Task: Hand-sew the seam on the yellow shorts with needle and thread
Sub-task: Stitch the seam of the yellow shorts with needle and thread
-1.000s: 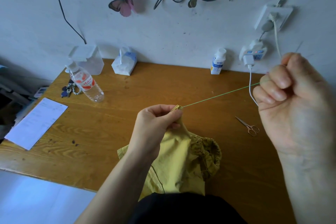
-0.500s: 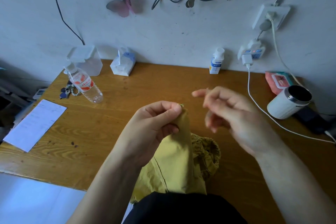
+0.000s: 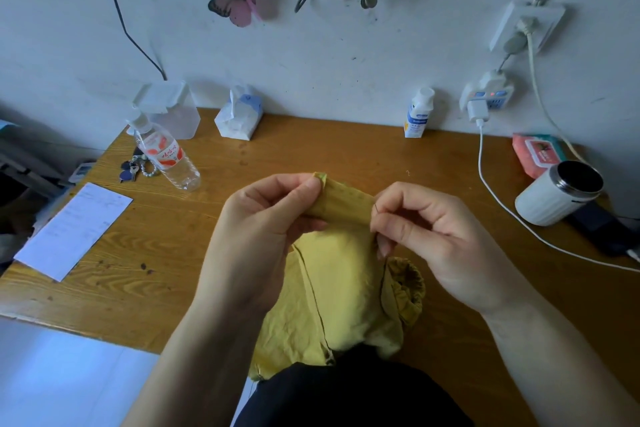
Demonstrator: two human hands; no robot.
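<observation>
Over desk (image 3: 346, 156), shorts seam (image 3: 346, 204) crosswise, left hand (image 3: 263, 229) to right hand (image 3: 436, 236)

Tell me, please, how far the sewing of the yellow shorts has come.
Done: small stitches seem to run along the folded seam of the yellow shorts. In hand: the left hand pinches one end of that seam, and the right hand pinches the needle at the other end, set for another stitch. Left: how much seam remains open cannot be told here; tying off probably remains.
</observation>
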